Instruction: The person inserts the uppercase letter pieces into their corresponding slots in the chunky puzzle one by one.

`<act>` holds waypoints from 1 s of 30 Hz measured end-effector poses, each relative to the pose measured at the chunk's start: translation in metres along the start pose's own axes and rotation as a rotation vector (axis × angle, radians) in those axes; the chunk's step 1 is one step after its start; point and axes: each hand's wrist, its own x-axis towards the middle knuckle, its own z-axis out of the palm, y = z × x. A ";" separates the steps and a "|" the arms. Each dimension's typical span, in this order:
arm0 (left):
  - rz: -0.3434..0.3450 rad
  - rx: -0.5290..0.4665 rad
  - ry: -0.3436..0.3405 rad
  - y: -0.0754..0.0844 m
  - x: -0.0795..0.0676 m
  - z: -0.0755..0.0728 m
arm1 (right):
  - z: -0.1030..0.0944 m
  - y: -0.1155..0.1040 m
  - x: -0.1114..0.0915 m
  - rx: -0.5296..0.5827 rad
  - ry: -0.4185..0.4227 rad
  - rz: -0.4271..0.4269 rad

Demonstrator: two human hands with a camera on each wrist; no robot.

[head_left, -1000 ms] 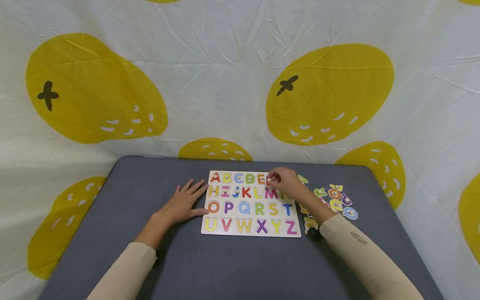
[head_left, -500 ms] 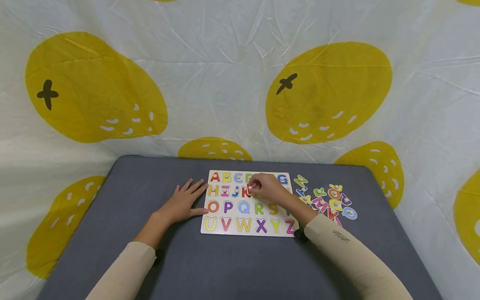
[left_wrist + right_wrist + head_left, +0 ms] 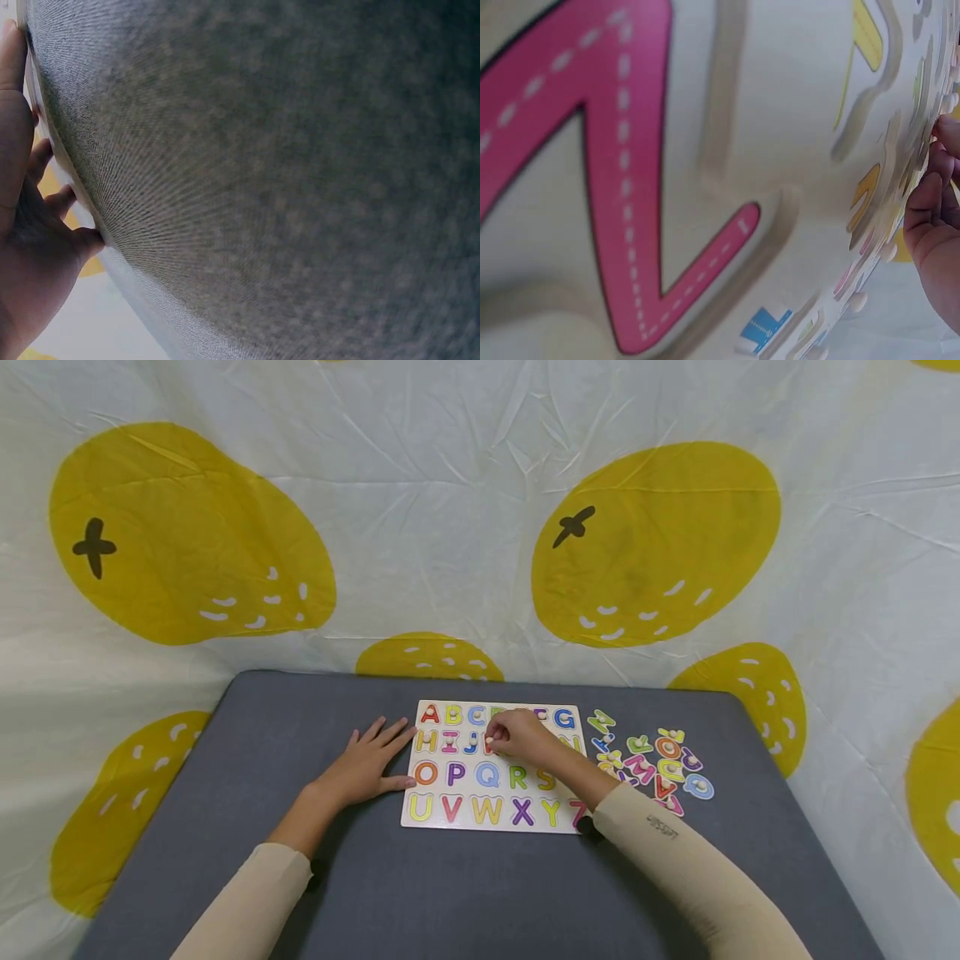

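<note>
A wooden alphabet puzzle board lies on the dark table, printed with coloured letters in rows. My right hand is over the second row and pinches the pale knob of a red letter K puzzle piece at the K place; the fingers cover most of it. In the right wrist view the fingertips of that hand are low against the board, beyond the pink Z. My left hand rests on the table with fingers spread, fingertips and thumb at the board's left edge. Knobbed pieces such as A and H sit in the board.
To the right of the board lies a loose pile of knobbed letter pieces, among them an orange O, a blue Q and a pink M. A white curtain with yellow fruit shapes hangs behind the table.
My right hand has moved left from the top row's right part to the K place, carrying the red piece, then shifted slightly further left. The left hand has stayed put.
</note>
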 end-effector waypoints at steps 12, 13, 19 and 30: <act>-0.004 0.003 0.002 0.000 0.000 0.001 | 0.003 -0.008 0.002 -0.075 -0.019 0.000; -0.001 0.003 0.005 -0.001 0.000 0.001 | 0.003 -0.009 0.002 -0.078 -0.021 0.000; 0.001 -0.003 0.005 -0.001 -0.001 0.000 | 0.002 -0.010 0.000 -0.054 -0.005 -0.025; -0.003 -0.005 -0.005 -0.001 0.001 0.001 | -0.019 0.000 -0.017 0.021 0.023 0.020</act>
